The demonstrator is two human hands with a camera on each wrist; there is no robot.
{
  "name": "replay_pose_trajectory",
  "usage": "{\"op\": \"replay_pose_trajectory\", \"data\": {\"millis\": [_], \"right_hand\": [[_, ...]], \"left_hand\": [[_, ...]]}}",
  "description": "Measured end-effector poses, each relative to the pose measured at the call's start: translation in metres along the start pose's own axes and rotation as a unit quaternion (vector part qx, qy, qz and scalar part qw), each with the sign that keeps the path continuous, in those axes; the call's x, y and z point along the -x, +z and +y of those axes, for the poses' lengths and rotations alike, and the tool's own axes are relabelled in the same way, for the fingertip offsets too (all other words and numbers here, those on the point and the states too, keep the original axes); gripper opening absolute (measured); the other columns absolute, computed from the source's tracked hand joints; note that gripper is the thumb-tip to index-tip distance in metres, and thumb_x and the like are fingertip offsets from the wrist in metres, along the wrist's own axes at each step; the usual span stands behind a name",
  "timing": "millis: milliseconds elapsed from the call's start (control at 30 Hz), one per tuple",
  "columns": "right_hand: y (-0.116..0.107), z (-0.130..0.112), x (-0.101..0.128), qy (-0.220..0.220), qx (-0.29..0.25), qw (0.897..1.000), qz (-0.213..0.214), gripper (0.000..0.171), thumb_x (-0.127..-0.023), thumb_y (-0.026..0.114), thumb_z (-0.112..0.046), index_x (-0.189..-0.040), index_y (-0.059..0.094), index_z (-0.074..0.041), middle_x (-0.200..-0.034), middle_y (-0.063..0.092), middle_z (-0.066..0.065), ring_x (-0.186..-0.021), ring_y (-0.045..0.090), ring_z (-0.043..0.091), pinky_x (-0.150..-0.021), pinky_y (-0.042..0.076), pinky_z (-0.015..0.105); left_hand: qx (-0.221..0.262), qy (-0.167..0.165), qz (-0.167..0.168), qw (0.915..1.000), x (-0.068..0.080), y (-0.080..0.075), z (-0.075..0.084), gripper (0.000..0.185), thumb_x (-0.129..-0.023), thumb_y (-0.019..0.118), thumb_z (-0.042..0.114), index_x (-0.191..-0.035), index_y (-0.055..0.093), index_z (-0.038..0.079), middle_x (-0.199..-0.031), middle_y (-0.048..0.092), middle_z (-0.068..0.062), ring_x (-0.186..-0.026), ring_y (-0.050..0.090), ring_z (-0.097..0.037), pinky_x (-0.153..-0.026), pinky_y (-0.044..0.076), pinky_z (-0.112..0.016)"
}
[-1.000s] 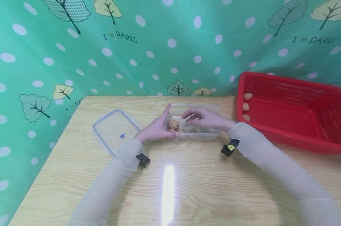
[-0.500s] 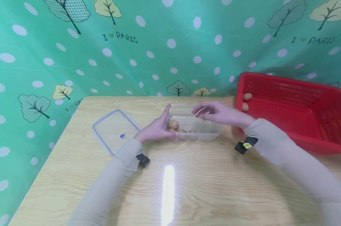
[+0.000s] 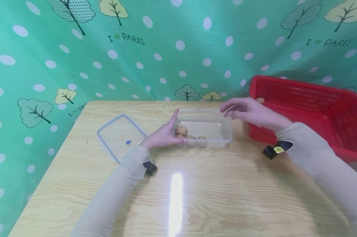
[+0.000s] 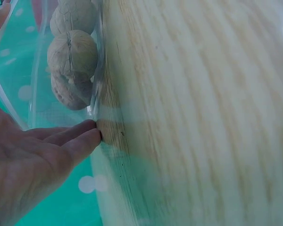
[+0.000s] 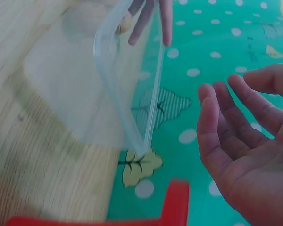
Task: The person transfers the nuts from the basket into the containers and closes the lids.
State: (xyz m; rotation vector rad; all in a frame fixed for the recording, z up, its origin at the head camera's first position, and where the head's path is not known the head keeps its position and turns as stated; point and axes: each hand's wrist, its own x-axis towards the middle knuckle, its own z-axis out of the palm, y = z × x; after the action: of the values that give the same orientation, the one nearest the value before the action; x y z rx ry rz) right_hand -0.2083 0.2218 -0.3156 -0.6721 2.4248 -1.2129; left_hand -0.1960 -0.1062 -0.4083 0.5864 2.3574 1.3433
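Several walnuts (image 3: 182,130) lie at the left end of a clear plastic food container (image 3: 216,144) in the head view. My left hand (image 3: 164,134) rests against that end, its thumb along the front wall and its fingers outstretched. In the left wrist view the fingertips (image 4: 92,127) touch the container low down, beside the walnuts. My right hand (image 3: 252,112) is in the air between the container's right end and the red basket (image 3: 302,141). Its fingers are loosely bent and hold nothing, as the right wrist view shows. One walnut (image 3: 260,100) shows in the basket, beyond the hand.
A clear lid (image 3: 119,131) with a blue seal lies on the wooden table (image 3: 214,197) left of the container, a small blue piece (image 3: 128,142) showing on it. Behind the table hangs a green dotted curtain (image 3: 154,72). The basket stands at the right.
My right hand has moved right and up, out from over the container to the basket's left edge, covering walnuts seen there before. The left hand and the container have stayed in place.
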Motion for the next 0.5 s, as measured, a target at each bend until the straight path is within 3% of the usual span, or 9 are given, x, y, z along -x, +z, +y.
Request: {"op": "replay_pose_trajectory", "data": {"millis": [167,200,300,433,500], "right_hand": [[-0.009,0.004,0.011,0.027,0.017,0.999,0.030,0.033,-0.093,0.062,-0.011,-0.126,0.060,-0.012,-0.118,0.063,0.008,-0.103,0.060,0.024,-0.071,0.054,0.028],[-0.010,0.005,0.013,0.028,0.020,0.999,0.035,0.033,-0.093,0.062,-0.012,-0.126,0.060,-0.012,-0.118,0.063,0.008,-0.103,0.060,0.023,-0.076,0.054,0.028],[-0.014,0.010,0.019,0.036,0.022,0.998,0.047,0.033,-0.094,0.063,-0.017,-0.126,0.060,-0.013,-0.118,0.063,0.008,-0.095,0.061,0.024,-0.067,0.055,0.033],[-0.020,0.018,0.026,0.052,0.024,0.996,0.063,0.036,-0.093,0.066,-0.024,-0.127,0.059,-0.016,-0.119,0.063,0.006,-0.094,0.060,0.023,-0.067,0.056,0.033],[-0.022,0.022,0.031,0.059,0.024,0.995,0.072,0.037,-0.092,0.067,-0.025,-0.128,0.059,-0.016,-0.121,0.061,0.006,-0.100,0.058,0.020,-0.074,0.055,0.031]], "left_hand": [[0.000,0.001,0.001,1.0000,0.000,0.000,0.000,0.125,-0.078,0.082,0.022,-0.153,-0.018,0.029,-0.158,0.004,-0.021,-0.142,0.018,-0.033,-0.114,0.021,-0.040],[0.000,0.001,0.001,1.0000,-0.001,0.000,0.000,0.125,-0.078,0.082,0.021,-0.153,-0.018,0.029,-0.158,0.004,-0.021,-0.142,0.018,-0.033,-0.114,0.020,-0.040],[0.004,0.001,0.002,1.0000,-0.001,0.000,-0.001,0.125,-0.078,0.082,0.021,-0.153,-0.018,0.030,-0.158,0.004,-0.021,-0.142,0.017,-0.033,-0.114,0.020,-0.040],[0.005,0.000,0.002,1.0000,-0.001,0.000,-0.002,0.125,-0.078,0.082,0.021,-0.152,-0.018,0.031,-0.158,0.004,-0.021,-0.142,0.017,-0.033,-0.114,0.020,-0.040],[0.002,-0.001,0.002,1.0000,-0.001,0.000,-0.002,0.124,-0.078,0.082,0.022,-0.152,-0.018,0.031,-0.158,0.004,-0.021,-0.142,0.018,-0.033,-0.114,0.020,-0.040]]}}
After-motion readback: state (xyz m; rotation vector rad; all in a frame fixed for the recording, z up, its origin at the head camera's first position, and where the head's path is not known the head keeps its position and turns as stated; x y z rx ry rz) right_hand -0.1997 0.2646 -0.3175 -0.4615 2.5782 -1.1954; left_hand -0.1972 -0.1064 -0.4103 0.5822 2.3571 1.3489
